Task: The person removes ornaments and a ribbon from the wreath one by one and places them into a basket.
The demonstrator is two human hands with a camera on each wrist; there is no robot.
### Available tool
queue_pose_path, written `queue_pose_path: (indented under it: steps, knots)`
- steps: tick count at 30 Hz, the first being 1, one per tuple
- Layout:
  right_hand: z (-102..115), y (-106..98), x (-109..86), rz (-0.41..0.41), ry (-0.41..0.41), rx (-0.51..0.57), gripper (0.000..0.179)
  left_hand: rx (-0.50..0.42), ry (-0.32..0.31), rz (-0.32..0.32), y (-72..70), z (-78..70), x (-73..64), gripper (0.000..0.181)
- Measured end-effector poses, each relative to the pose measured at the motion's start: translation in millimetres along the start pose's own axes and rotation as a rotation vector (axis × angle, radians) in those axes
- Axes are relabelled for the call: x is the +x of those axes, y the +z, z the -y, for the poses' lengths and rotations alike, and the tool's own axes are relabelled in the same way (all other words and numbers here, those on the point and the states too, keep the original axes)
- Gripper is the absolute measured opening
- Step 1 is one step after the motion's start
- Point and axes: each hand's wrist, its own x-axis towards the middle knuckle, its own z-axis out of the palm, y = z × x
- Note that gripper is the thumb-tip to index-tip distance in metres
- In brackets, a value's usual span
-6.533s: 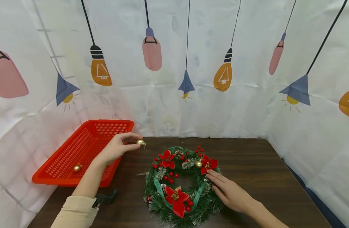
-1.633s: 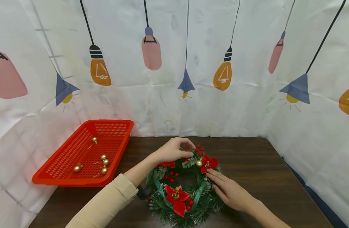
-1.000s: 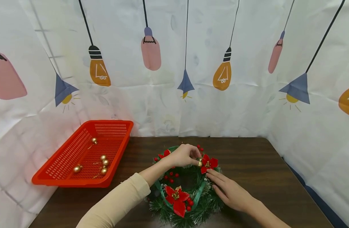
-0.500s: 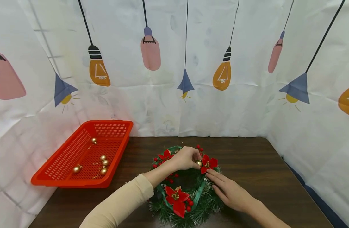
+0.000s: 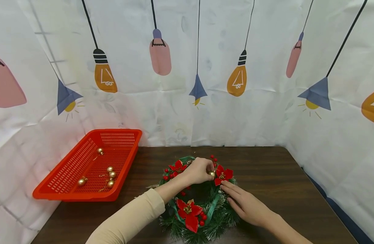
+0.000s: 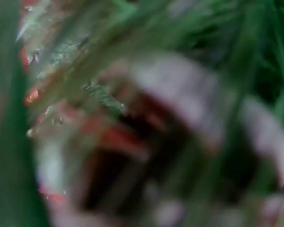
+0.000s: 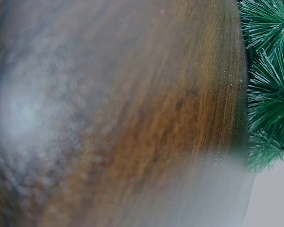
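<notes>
A green wreath (image 5: 218,222) with red poinsettias (image 5: 188,213), red berries and pine sprigs lies on the dark wooden table. My left hand (image 5: 200,169) reaches over its upper part and pinches a small gold bauble (image 5: 212,174) beside the upper right poinsettia (image 5: 223,175). In the left wrist view blurred greenery covers most of the fingers. On the wreath's right side rests my right hand (image 5: 246,205), fingers extended, fingertips at that poinsettia's lower edge. The right wrist view has only pine needles (image 7: 270,90) at its right edge and table surface.
A red perforated basket (image 5: 64,197) stands at the table's left, with several gold baubles (image 5: 112,175) inside, some trailing thin strings. A white curtain (image 5: 174,115) printed with lamps hangs behind the table (image 5: 266,169).
My left hand has gone from beside the basket, with a gold bauble in it, to the wreath. A bauble now lies at the basket's back. The pinched bauble has shifted slightly left; my right hand stays.
</notes>
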Motion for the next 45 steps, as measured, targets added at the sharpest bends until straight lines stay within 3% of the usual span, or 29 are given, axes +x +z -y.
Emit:
queue_pose_path:
  steps: [14, 30, 45]
  knots:
    - [-1, 0, 1.0, 0.005, 0.003, 0.007, 0.045, -0.090, -0.035, 0.024, -16.4, -3.2, -0.5, 0.012]
    - [1, -1, 0.9, 0.005, 0.004, 0.017, 0.045, -0.056, 0.000, -0.001, -29.4, -6.9, 15.0, 0.013]
    - [1, -1, 0.8, 0.013, 0.009, 0.003, 0.045, -0.047, -0.037, -0.036, -40.9, 1.1, 21.8, 0.014]
